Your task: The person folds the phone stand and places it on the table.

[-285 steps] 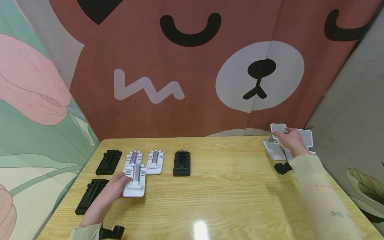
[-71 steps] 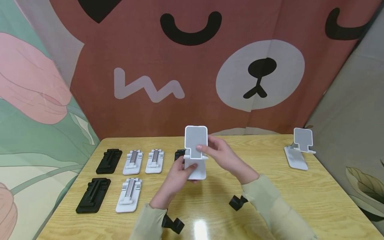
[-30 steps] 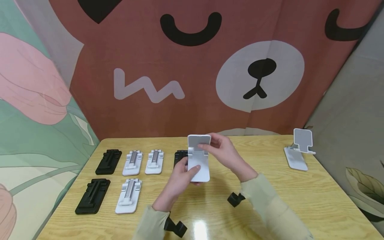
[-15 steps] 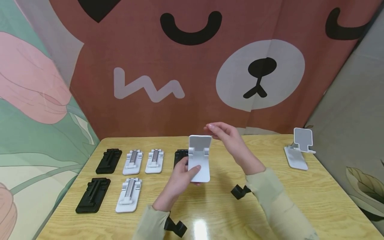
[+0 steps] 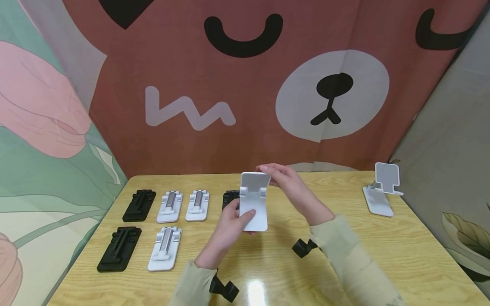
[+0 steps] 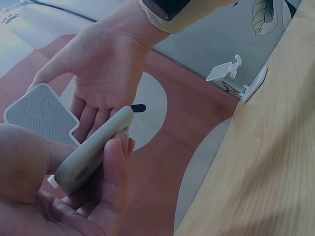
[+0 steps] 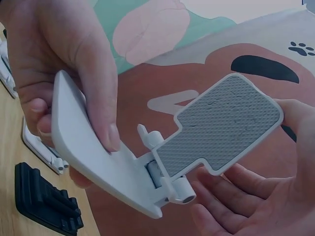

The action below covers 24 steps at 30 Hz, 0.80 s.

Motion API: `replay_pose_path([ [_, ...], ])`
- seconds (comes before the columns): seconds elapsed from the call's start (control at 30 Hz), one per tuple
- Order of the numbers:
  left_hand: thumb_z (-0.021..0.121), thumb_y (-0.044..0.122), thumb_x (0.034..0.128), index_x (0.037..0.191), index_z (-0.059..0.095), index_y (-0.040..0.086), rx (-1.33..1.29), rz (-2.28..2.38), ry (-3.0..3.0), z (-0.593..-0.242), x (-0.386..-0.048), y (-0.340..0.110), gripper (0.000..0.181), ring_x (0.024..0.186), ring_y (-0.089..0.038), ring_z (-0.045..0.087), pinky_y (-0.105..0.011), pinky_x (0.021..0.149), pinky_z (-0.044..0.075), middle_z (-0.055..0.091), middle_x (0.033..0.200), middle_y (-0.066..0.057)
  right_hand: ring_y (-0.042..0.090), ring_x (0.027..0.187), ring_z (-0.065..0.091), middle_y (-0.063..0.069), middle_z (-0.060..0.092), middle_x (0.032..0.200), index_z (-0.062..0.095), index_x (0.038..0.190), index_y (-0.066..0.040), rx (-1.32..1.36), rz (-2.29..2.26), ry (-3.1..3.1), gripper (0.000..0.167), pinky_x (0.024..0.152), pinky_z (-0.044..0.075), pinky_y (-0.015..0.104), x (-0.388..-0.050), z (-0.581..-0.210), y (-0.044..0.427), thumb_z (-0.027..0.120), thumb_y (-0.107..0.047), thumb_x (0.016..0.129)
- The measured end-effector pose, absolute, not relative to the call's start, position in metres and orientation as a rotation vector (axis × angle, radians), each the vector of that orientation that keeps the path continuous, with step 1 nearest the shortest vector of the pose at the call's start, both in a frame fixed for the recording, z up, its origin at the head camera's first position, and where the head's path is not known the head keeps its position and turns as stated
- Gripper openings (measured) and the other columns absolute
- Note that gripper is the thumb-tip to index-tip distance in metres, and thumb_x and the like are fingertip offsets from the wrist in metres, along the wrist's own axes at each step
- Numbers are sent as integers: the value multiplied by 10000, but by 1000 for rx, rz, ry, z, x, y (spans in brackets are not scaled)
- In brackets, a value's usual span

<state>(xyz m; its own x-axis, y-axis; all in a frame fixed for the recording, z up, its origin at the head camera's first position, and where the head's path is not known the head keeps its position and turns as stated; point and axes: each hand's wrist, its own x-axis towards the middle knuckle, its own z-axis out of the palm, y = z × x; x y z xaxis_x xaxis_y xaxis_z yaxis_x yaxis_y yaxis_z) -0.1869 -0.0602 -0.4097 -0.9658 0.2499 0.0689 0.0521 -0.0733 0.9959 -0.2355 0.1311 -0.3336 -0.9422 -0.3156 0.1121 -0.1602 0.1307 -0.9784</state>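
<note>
My left hand [image 5: 226, 225] grips a white phone stand [image 5: 254, 214] by its base, thumb lying on the flat face, above the middle of the table. In the right wrist view the grey padded plate [image 7: 224, 123] is swung out from the base at the hinge. My right hand [image 5: 298, 191] touches the upper edge of that plate with its thumb, its other fingers behind and below it. The left wrist view shows the right palm [image 6: 106, 64] facing the camera. A black folded stand [image 5: 230, 199] is partly hidden behind the left hand.
On the left of the table lie folded phone stands: black ones [image 5: 139, 205] [image 5: 119, 249] and white ones [image 5: 169, 207] [image 5: 197, 206] [image 5: 164, 249]. An unfolded white stand [image 5: 378, 199] stands at the far right, near the fabric wall. A printed curtain [image 5: 183, 148] hangs behind the table.
A folded white stand was set down at front left, and one of two unfolded stands left the far right. The held stand's plate tilted; the right hand let go, lifted, then touched its edge again.
</note>
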Motion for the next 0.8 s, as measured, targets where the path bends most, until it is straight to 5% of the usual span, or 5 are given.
replay_pose_path([
  [0.8, 592, 57, 1006, 1395, 408, -137, 279, 2188, 2081, -411, -190, -59, 472, 820, -295, 707, -446, 647, 601, 677, 1066, -244, 340, 1238, 519, 155, 557, 1388, 494, 1448, 8, -387, -1831, 2253, 647, 1051, 416, 525, -229, -354, 134, 570, -447, 995],
])
